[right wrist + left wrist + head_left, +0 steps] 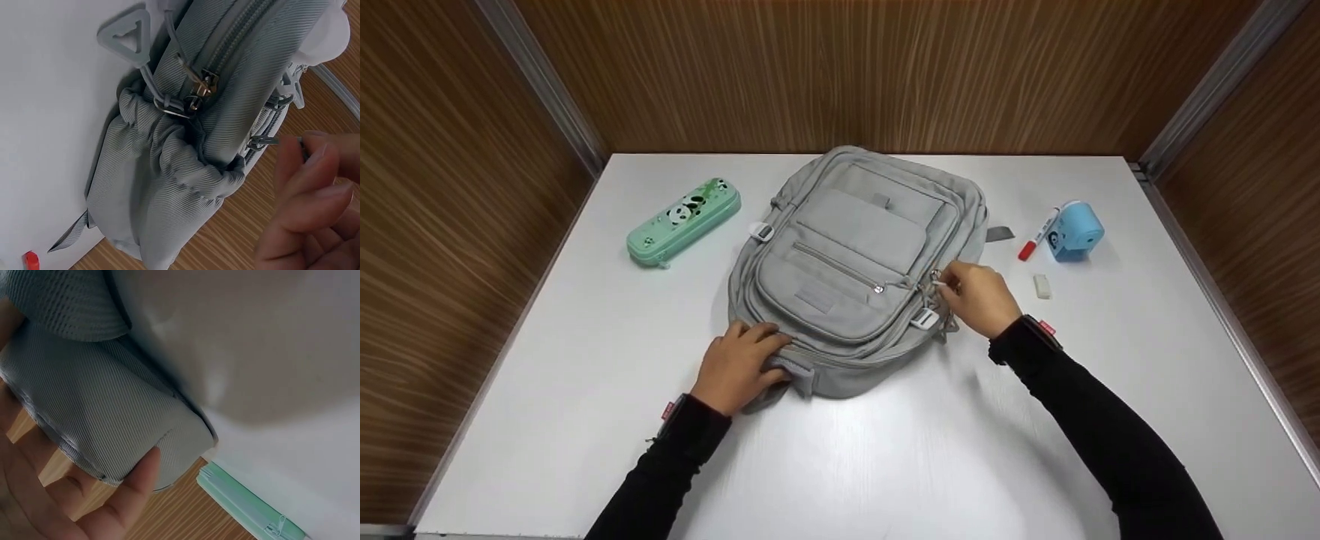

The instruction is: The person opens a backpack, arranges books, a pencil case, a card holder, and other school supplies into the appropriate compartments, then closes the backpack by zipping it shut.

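A grey backpack (840, 296) lies front side up on the white table, its several zips showing. My left hand (740, 365) grips its near left edge, fingers on top and thumb beside a fabric loop (795, 373). Up close in the left wrist view, the fingertips bear on the ribbed grey fabric (107, 410). On the bag's right side, my right hand (981, 297) pinches a zipper pull (264, 140) between thumb and forefinger. Near it are a gathered side pocket (163, 174), another zip's metal sliders (203, 87) and a triangular pull tag (128, 38).
A green panda pencil case (684, 222) lies left of the backpack. To the right stand a blue pencil sharpener (1078, 229), a red-capped marker (1039, 234) leaning against it and a white eraser (1042, 286). Wood-grain panels (840, 75) border the table's back and sides.
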Tool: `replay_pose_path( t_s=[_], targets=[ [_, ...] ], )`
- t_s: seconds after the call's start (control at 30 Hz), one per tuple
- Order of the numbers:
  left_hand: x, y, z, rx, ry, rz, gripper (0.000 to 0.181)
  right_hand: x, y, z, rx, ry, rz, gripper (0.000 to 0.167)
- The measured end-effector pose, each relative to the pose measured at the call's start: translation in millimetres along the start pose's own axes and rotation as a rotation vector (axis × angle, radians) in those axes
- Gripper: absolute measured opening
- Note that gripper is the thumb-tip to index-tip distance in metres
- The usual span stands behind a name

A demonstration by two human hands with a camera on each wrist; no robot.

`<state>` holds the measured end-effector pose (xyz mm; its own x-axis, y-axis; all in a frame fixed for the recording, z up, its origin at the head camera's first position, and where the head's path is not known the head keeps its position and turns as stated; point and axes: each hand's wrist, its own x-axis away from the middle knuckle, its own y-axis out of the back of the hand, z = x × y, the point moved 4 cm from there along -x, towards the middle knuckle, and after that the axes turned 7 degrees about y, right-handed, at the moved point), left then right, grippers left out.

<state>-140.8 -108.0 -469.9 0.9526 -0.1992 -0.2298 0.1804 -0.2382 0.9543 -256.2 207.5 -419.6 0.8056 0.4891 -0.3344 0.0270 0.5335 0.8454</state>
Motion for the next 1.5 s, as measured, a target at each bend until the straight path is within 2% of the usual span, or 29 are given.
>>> replay_pose_path(
  t_s=[0.13, 0.37, 0.6, 0.83, 0.97, 1.1, 1.2, 1.27, 1.4, 1.47, 1.5],
  targets=[
    [-1.1, -1.4, -6.3, -0.023, 0.031, -0.021, 0.045, 5.0, -1, 3, 0.002, 0.015, -0.01, 0.004],
    [-6.2, -9.0, -29.0, -0.05, 0.044, -0.04, 0.043, 10.6, -6, 10, -0.019, 0.041, 0.002, 0.006],
    [-11.4, -15.2, -46.3, -0.056, 0.099, -0.048, 0.042, 13.9, -8, 12, -0.02, 0.04, -0.01, 0.007],
    [-17.5, -21.3, -72.0, -0.104, 0.131, -0.124, 0.044, 21.6, -16, 28, -0.066, 0.092, 0.05, 0.006],
    [-22.5, -26.0, -89.2, -0.143, 0.135, -0.151, 0.047, 24.0, -18, 29, -0.075, 0.081, 0.066, 0.006],
    [-23.4, -26.3, -98.7, -0.162, 0.098, -0.149, 0.054, 23.4, -15, 19, -0.079, 0.051, 0.041, 0.004],
    [-20.7, -20.0, -94.9, -0.121, 0.057, -0.127, 0.062, 23.3, -8, 9, -0.088, 0.025, 0.016, 0.003],
    [-19.4, -12.8, -85.8, -0.095, 0.052, -0.08, 0.07, 23.4, -4, 3, -0.088, 0.005, 0.009, 0.004],
    [-21.5, 2.5, -56.0, -0.095, 0.064, 0.041, 0.081, 23.4, 4, -8, -0.069, -0.024, 0.009, 0.005],
    [-25.7, 5.4, -39.2, -0.109, 0.04, 0.071, 0.077, 23.9, 7, -13, -0.054, -0.037, 0.008, 0.006],
    [-28.4, 5.0, -31.6, -0.116, 0.011, 0.066, 0.071, 24.3, 7, -15, -0.047, -0.042, 0.009, 0.006]
  ],
)
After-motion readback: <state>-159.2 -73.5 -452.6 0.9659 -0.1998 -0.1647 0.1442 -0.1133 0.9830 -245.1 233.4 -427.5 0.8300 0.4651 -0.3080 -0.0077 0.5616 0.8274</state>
